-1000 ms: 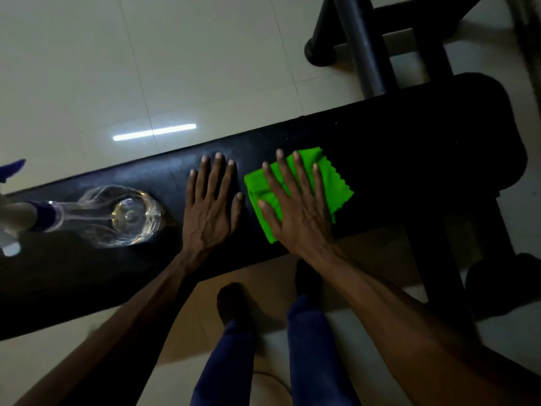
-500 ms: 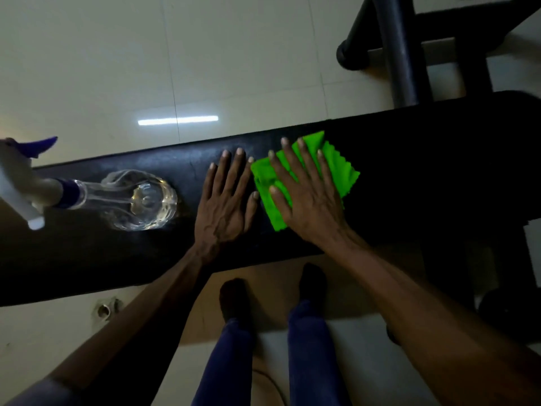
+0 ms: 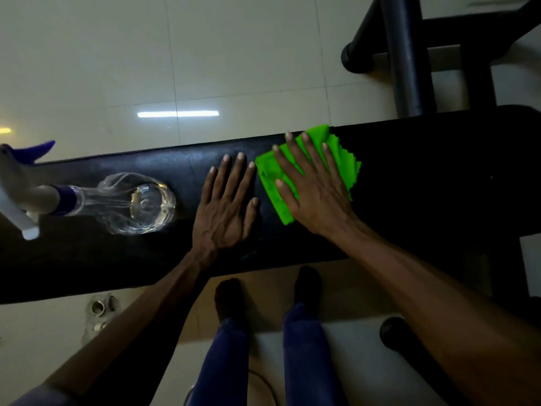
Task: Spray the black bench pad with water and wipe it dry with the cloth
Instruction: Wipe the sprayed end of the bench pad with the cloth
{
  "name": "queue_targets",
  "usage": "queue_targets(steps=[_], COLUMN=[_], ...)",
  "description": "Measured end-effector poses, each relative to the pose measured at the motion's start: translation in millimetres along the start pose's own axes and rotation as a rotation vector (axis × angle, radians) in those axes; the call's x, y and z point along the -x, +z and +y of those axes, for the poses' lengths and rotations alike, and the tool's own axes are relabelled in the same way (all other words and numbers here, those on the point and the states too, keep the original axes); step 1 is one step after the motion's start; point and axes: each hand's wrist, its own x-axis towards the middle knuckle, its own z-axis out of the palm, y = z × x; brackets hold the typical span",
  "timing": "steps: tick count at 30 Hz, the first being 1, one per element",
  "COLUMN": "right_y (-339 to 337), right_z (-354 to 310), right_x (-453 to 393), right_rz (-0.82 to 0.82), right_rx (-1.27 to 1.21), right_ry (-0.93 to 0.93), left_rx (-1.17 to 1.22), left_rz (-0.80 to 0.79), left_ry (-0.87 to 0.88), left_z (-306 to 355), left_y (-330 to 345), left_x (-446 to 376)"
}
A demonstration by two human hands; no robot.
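Observation:
The black bench pad (image 3: 424, 183) runs across the view from left to right. My right hand (image 3: 316, 189) lies flat, fingers spread, pressing a bright green cloth (image 3: 344, 159) onto the pad near its far edge. My left hand (image 3: 225, 206) rests flat and open on the pad just left of the cloth, holding nothing. A clear spray bottle (image 3: 131, 203) with a white and purple trigger head stands on the pad further left, apart from both hands.
Pale tiled floor (image 3: 205, 54) lies beyond the bench. Black metal frame tubes (image 3: 407, 54) rise at the upper right. My legs in blue trousers (image 3: 304, 347) stand at the pad's near edge. A small floor fitting (image 3: 99, 307) sits at lower left.
My right hand has slid the green cloth away from me toward the pad's far edge. My left hand and the spray bottle stay in place on the pad.

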Motion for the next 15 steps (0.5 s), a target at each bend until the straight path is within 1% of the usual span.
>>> queue_targets(steps=[2, 4, 6, 8, 9, 10, 12, 15], right_y=[-3, -8, -9, -7, -6, -5, -1, -6], right_z=[31, 62, 70, 51, 37, 23, 9, 36], right_x=[12, 4, -24, -56, -65, -66, -49, -12], right_rz=[-0.032, -0.04, -0.003, 0.011, 0.008, 0.012, 0.021, -0.039], right_rx=[0.018, 0.031, -0.002, -0.043, -0.061, -0.07, -0.045, 0.023], right_ry=[-0.041, -0.002, 0.155, 0.311, 0.33, 0.299, 0.127, -0.096], left_rx=[0.007, 0.013, 0.016, 0.002, -0.005, -0.005, 0.017, 0.096], left_rz=[0.009, 0.021, 0.031, 0.034, 0.029, 0.02, -0.001, -0.029], left_ry=[0.002, 0.006, 0.003, 0.004, 0.006, 0.008, 0.0, -0.012], left_z=[-2, -2, -2, -2, -2, -1, 0, 1], left_y=[0, 3, 5, 6, 5, 3, -3, -13], left_x=[0, -1, 0, 0, -1, -1, -2, -6])
